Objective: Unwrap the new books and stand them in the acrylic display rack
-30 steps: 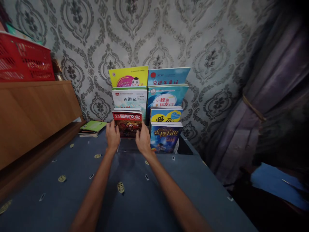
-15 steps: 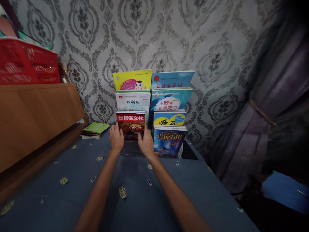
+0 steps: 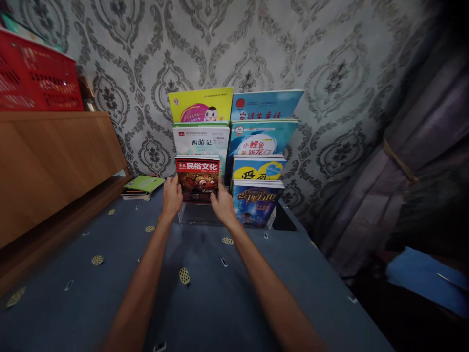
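A red book (image 3: 198, 181) with a dragon-like face on its cover stands upright in the front left of a clear stand (image 3: 194, 215). My left hand (image 3: 171, 198) is at the book's left edge, its fingers curled beside the cover. On the opposite edge, my right hand (image 3: 223, 203) grips with the thumb in front; its other fingers are partly hidden. Behind the red book rise a white book (image 3: 201, 142) and a taller yellow book (image 3: 200, 102). To the right, a dark blue book (image 3: 256, 203) stands before a yellow-and-blue book (image 3: 258, 168) and two light blue books (image 3: 266, 137).
A low pile of books (image 3: 142, 186) lies at the left beside a wooden cabinet (image 3: 58, 166), with a red basket (image 3: 40, 73) on top. Patterned wallpaper (image 3: 146, 63) backs the stand. A tied curtain (image 3: 399, 161) hangs at right. Dark blue patterned cloth (image 3: 205, 303) covers the surface.
The view has tilted down slightly, so everything sits higher or lower in frame together. My left hand has shifted a little left, its thumb drawing back from the red book's cover.
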`<state>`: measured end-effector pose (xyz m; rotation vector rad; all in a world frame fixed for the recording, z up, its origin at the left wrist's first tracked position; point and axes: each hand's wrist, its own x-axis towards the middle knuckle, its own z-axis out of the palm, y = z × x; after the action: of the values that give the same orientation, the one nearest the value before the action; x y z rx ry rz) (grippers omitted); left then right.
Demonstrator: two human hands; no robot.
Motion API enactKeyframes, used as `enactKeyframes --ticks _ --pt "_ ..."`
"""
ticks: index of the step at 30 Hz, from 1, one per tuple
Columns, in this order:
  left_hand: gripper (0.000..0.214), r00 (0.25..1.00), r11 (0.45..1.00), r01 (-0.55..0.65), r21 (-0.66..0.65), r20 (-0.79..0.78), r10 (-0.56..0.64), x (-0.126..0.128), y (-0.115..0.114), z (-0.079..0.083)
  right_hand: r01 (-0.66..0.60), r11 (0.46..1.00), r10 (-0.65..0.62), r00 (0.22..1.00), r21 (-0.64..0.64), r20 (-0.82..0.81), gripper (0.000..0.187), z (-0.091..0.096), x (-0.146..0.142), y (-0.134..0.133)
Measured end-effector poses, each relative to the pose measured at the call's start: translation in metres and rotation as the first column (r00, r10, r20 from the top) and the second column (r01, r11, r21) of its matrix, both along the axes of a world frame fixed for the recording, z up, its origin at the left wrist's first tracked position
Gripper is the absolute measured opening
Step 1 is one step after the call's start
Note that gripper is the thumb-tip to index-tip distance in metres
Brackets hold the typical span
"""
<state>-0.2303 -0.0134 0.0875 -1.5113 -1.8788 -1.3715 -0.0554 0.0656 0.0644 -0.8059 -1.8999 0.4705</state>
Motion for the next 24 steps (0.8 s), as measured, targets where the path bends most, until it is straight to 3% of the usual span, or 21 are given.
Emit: enactKeyframes --ticks 10,19,24 --pt "0.043 0.999 1.000 -0.026 -0.006 -0.020 0.026 0.002 -0.001 0.003 -0.003 1.000 0.003 1.000 0.011 0.003 0.053 0.003 0.002 -0.001" --pt "0.047 0.998 0.998 -0.065 -0.020 -0.022 0.065 0.007 -0.001 0.000 -0.022 0.999 0.023 0.999 0.040 -0.035 0.060 -0.005 -0.002 0.005" --pt "0.041 0.999 0.999 -0.030 0.028 0.011 0.030 0.006 0.001 0.000 -0.010 0.998 0.012 0.999 0.056 -0.046 0.063 -0.009 -0.004 0.007"
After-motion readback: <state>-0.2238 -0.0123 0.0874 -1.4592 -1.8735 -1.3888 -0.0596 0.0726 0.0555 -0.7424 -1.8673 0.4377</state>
